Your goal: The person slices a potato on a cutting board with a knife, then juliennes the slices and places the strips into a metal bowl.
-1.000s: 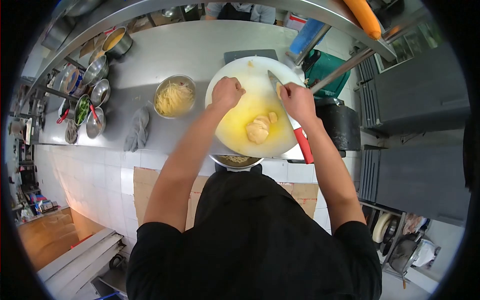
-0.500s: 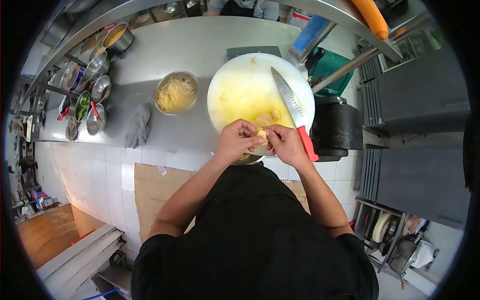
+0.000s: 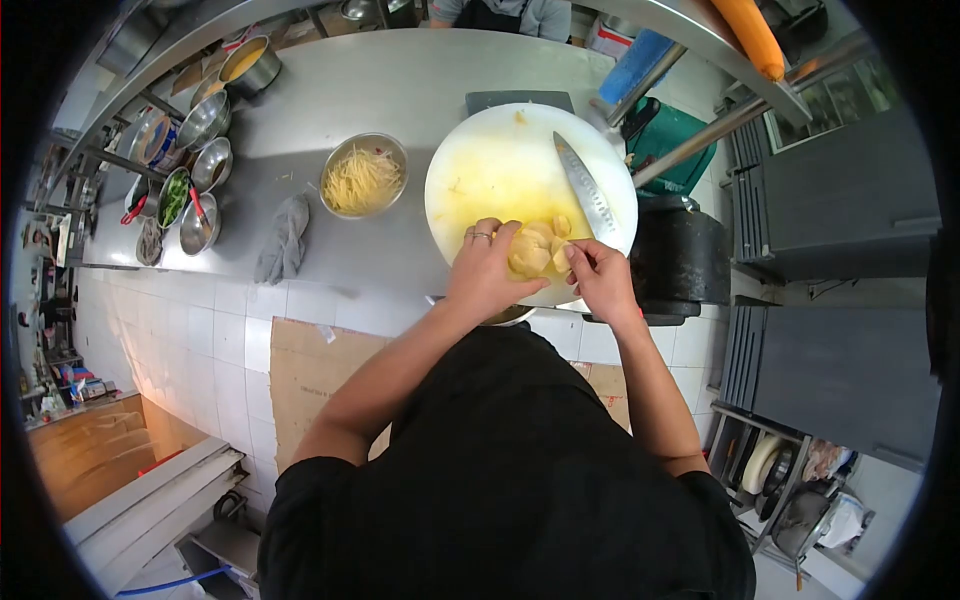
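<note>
A pile of pale yellow potato slices (image 3: pixel 532 248) lies near the front edge of the round white cutting board (image 3: pixel 500 150). My left hand (image 3: pixel 484 268), with a ring on one finger, curls around the pile's left side, thumb at the front. Between its thumb and fingers, my right hand (image 3: pixel 602 285) pinches a single potato slice (image 3: pixel 561 256) at the pile's right side. A large kitchen knife (image 3: pixel 584 185) rests on the board's right, its blade pointing away from me; the handle is mostly hidden by my right hand.
Left of the board stands a metal bowl of pale yellow shreds (image 3: pixel 364 178). A grey cloth (image 3: pixel 285 240) lies farther left, near several metal bowls (image 3: pixel 205 120). Another bowl (image 3: pixel 513 316) shows partly below the board's edge. A person (image 3: pixel 505 16) is across the table.
My hands have parted from the small piece they held together. The left moved onto the pile; the right shifted right with a slice. The view has shifted slightly.
</note>
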{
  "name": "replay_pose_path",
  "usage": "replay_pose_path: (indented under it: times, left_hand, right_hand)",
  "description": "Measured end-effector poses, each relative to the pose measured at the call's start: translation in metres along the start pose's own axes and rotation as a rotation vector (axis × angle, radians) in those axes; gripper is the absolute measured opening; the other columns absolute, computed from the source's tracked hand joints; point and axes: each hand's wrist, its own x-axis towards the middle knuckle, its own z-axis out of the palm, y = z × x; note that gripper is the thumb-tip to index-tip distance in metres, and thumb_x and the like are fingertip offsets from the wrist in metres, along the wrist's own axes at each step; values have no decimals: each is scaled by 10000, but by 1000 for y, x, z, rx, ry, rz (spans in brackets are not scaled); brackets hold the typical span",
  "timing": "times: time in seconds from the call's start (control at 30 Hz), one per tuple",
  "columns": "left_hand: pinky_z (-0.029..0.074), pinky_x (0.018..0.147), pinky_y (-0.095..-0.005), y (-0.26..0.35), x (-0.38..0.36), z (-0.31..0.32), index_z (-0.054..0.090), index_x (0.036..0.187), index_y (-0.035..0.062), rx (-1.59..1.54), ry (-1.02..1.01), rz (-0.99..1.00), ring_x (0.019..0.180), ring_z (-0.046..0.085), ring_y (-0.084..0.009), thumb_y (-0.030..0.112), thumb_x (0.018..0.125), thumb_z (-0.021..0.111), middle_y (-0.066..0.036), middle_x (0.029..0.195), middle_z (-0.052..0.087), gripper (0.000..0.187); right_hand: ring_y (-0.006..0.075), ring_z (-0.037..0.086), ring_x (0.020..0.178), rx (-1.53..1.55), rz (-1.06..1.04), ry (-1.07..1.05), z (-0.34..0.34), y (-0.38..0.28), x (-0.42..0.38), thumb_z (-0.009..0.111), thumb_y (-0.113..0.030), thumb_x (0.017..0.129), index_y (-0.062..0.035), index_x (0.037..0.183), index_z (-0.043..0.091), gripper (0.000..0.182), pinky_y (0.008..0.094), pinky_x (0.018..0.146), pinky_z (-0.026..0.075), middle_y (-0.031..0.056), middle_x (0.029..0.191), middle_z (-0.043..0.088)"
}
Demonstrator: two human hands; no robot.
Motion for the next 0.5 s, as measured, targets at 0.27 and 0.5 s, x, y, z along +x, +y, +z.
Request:
replay_pose_path:
  times: [0.27,0.5]
  left_hand:
    - [529,930,-468,-27,-13,23,658,1220,30,-84,-19,90,1095,608,-380,254,673,949,-170,1152,611,660]
    - [542,895,-439,-41,-17,26,675,1132,46,-188,44,202,1029,627,-347,196,701,928,-137,1086,613,522]
  right_hand:
    - [114,663,690,-63,-96,-47,12,11,6,669,-194,1034,44,1215,701,300,279,613,542,93,876,736]
    - [279,737,803,-368,-405,131,18,8,10,720,-106,959,26,1199,708,274,360,735,581,195,994,756]
